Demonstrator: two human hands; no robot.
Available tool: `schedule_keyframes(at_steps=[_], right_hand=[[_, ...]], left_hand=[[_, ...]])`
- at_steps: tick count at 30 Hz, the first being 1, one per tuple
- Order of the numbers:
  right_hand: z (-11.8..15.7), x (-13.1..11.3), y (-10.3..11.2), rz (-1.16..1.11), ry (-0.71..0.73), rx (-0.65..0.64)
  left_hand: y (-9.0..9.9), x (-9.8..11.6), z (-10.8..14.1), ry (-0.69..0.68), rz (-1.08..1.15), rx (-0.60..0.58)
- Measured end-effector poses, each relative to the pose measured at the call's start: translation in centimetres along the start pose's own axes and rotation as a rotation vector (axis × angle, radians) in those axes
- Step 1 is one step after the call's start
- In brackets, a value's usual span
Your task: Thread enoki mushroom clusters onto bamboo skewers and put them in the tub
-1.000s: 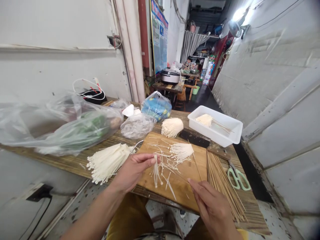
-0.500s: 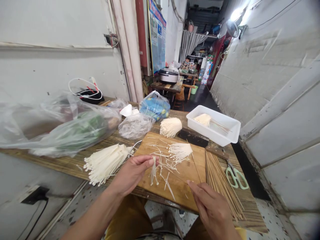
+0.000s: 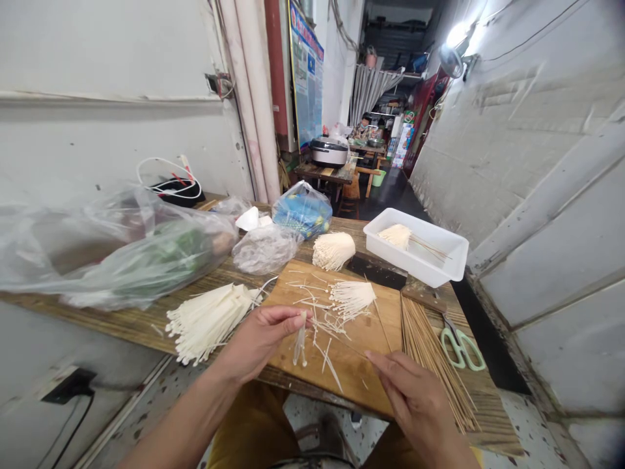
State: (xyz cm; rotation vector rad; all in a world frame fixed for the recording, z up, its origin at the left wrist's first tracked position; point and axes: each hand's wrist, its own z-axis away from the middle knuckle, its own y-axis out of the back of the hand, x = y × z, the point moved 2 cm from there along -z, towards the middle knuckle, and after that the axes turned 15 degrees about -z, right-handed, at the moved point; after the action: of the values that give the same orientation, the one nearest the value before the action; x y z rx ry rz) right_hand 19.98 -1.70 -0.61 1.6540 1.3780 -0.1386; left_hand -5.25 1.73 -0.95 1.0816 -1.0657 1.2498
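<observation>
A person's left hand (image 3: 258,342) pinched a thin sheaf of enoki mushrooms (image 3: 300,342) between its fingers (image 3: 288,318) above a wooden cutting board (image 3: 351,374), a light grip suiting such brittle stems. The right hand's (image 3: 420,407) fingers (image 3: 385,365) lay parted, seemingly empty, at the board's near edge. Bamboo skewers (image 3: 430,365) lay right of the board; a wall poster's (image 3: 306,75) writing beyond it was too small to read.

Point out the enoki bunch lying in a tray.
That's the enoki bunch in the white plastic tray; the other bunches sit on the cutting board or wooden table.
</observation>
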Motion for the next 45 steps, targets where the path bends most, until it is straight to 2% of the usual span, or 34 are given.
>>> schedule_keyframes(at_steps=[8, 16, 19, 26, 33, 40, 45], right_hand=[[-0.2, 0.5, 0.6, -0.137, -0.054, -0.010], [0.0, 0.6, 0.7, -0.121, -0.052, -0.015], [0.1, 0.6, 0.7, -0.139, -0.055, -0.012], [-0.3, 0.8, 0.8, -0.317, -0.118, -0.010], [-0.8, 0.7, -0.2, -0.356, -0.173, -0.010], [-1.9, 0.1, -1.6, -0.278, -0.242, 0.056], [-2.2, 0.0, -2.0, -0.253, -0.246, 0.094]], left_hand=[[0.0, -0.1, 0.3, 0.006, 0.009, -0.023], [-0.4, 0.0, 0.1, 0.030, 0.064, 0.090], [-0.7, 0.0, 0.3, 0.035, 0.046, 0.088], [-1.6, 0.2, 0.9, 0.095, 0.108, 0.075], [-3.1, -0.2, 1.1, 0.096, 0.089, 0.052], [-5.4, -1.7, 0.7, 0.004, -0.047, -0.037], [-6.6, -1.6, 0.7, -0.049, -0.127, -0.059]])
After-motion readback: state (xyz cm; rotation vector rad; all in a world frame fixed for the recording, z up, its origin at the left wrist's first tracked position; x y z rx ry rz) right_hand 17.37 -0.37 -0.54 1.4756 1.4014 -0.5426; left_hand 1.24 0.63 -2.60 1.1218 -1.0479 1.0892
